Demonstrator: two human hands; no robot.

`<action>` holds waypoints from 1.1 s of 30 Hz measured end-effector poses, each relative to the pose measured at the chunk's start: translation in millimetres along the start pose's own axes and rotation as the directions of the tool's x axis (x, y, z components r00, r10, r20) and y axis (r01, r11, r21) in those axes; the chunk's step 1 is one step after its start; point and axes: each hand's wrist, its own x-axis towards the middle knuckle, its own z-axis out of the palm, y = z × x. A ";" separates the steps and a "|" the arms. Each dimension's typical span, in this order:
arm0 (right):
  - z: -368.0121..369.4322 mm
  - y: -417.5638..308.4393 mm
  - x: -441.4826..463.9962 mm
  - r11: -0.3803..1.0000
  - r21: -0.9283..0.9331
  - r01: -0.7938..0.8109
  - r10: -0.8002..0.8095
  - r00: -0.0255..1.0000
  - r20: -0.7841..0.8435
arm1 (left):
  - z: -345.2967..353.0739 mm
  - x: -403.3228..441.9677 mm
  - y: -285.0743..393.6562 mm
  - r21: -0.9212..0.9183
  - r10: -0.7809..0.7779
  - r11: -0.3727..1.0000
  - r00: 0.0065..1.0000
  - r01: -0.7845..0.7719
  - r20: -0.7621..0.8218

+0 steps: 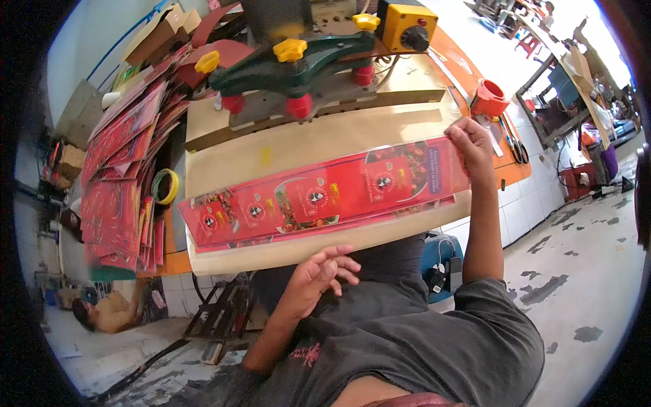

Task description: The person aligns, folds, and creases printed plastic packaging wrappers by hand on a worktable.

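Observation:
A long red printed strip (339, 198) with food pictures and round logos, glossy like plastic, slants across a beige board (271, 160). Its right end is pinched by the fingers of my right hand (471, 144). More red print shows along its lower edge, so there seems to be another layer beneath. My left hand (320, 277) is just below the board's front edge, fingers apart, holding nothing. Beyond the board stands a press-like machine (291, 71) with a dark green bar, yellow star knobs and red feet.
A tall pile of red printed sheets (129, 183) leans at the left beside a yellow tape roll (165, 186). At the right are a red tape roll (489, 98) and scissors (519, 146). A yellow control box (409, 28) sits by the machine. Another person (115, 308) is at the lower left.

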 end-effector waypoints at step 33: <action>139.6 -95.8 -35.6 0.865 -0.339 0.369 -0.066 0.755 0.653 | 31.8 -0.7 51.6 0.401 0.719 0.694 0.593 -0.597 -0.363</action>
